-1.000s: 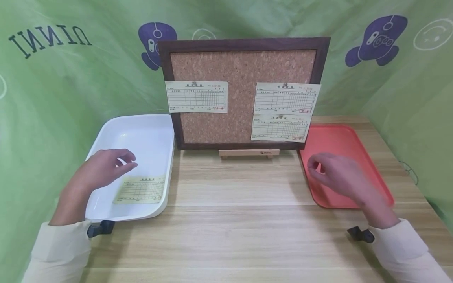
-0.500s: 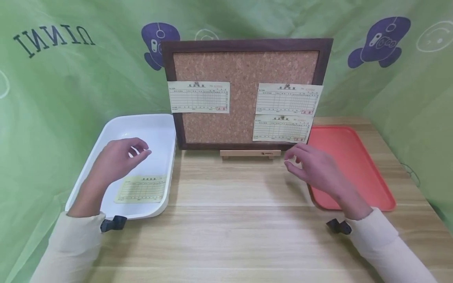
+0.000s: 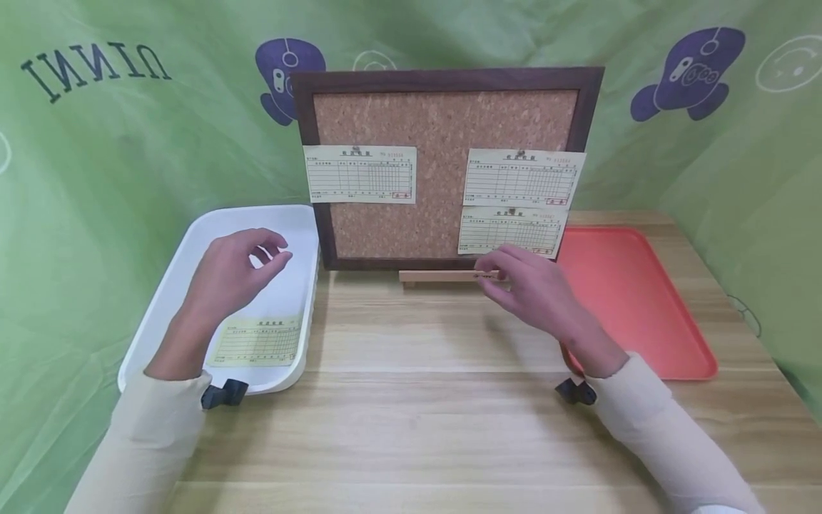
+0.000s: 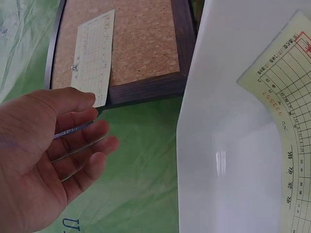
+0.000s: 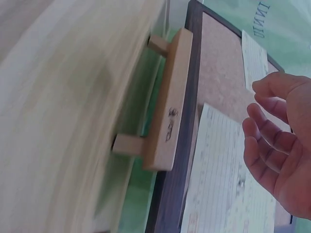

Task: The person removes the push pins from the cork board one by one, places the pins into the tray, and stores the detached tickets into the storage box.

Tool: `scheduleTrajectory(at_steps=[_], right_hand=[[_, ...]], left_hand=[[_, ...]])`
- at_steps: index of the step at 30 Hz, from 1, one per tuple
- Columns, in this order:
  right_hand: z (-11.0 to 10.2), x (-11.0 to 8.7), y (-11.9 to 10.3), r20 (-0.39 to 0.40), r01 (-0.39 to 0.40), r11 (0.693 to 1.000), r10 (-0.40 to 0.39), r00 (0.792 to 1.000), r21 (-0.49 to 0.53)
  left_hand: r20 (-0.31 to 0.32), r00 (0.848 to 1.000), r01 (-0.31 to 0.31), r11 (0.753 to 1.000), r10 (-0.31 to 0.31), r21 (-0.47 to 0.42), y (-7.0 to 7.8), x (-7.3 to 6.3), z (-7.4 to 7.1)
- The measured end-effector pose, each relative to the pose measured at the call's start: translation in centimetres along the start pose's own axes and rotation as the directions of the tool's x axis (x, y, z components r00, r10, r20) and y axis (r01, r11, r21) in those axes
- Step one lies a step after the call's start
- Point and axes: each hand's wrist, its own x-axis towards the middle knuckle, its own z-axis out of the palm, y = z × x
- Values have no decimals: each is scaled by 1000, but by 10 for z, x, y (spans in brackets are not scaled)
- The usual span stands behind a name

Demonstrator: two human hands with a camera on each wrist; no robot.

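My left hand hovers over the white plastic tray, its fingers loosely bent and holding nothing. A yellow receipt slip lies in the front part of that tray. In the left wrist view the same hand shows a gap between thumb and fingers. My right hand, also holding nothing, is in front of the lower right of the framed corkboard. It overlaps the bottom edge of the lower right slip in the head view. Another slip is pinned above, and one at the left.
The corkboard leans on a wooden stand, whose ledge runs under its frame. A red tray lies on the wooden table at the right, partly behind my right forearm. A green printed cloth encloses the back and sides.
My right hand has moved left from over the red tray to the front of the board. My left hand has shifted right and farther back over the white tray. The slips have not moved.
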Motion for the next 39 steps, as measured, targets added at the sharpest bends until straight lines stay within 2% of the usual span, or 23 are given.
scheduleTrajectory(at_steps=[7,11,17,23,31,36,39], right_hand=[[11,19,-9,-4,78,996,-78,997,37],[16,31,-14,-41,107,994,-105,994,32],[19,54,-22,-10,96,995,-96,995,3],[19,72,-27,17,65,998,-65,998,-20],[27,89,-25,-36,117,993,-117,992,6],[29,99,-23,-47,128,992,-128,991,10],[30,107,-22,-60,137,991,-136,989,9]], left_hand=[[-23,1000,-12,1000,12,-17,5,8,7],[-46,999,17,1000,-18,-17,9,15,12],[-80,996,48,999,-49,-9,16,26,15],[-83,995,62,998,-60,23,22,36,19],[-130,990,58,996,-49,66,24,50,19],[-185,983,26,997,-13,70,24,59,17],[-196,980,31,997,-17,68,24,64,18]])
